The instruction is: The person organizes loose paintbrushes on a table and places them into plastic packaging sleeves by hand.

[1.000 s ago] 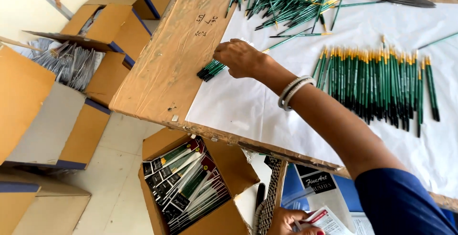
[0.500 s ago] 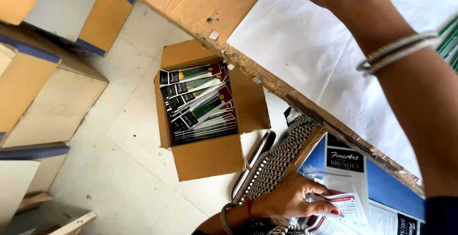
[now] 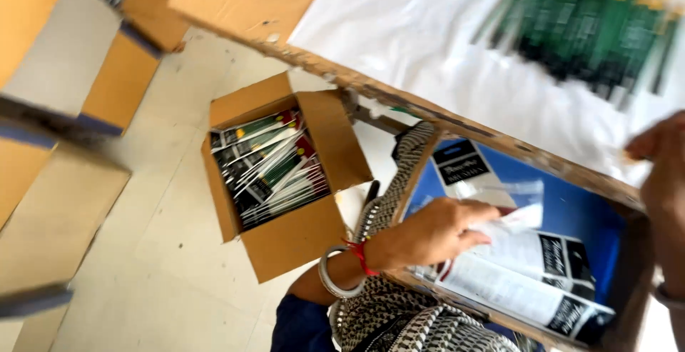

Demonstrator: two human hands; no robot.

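Reaching into a blue-lined cardboard tray [image 3: 599,216], the left hand [image 3: 435,232] pinches white printed packaging sleeves [image 3: 521,273] lying just beyond its fingers [image 3: 479,234], long axis running rightward. Right hand [image 3: 660,173] hovers blurred, grip unclear.

The right hand [image 3: 660,173] no longer rests on the brush bundle at the plywood table edge; it now sits at the frame's right margin, off the white sheet [image 3: 428,45]. The left hand [image 3: 435,234] is now fully in view, pressing printed packaging cards [image 3: 528,273] inside the blue-lined tray [image 3: 571,209].
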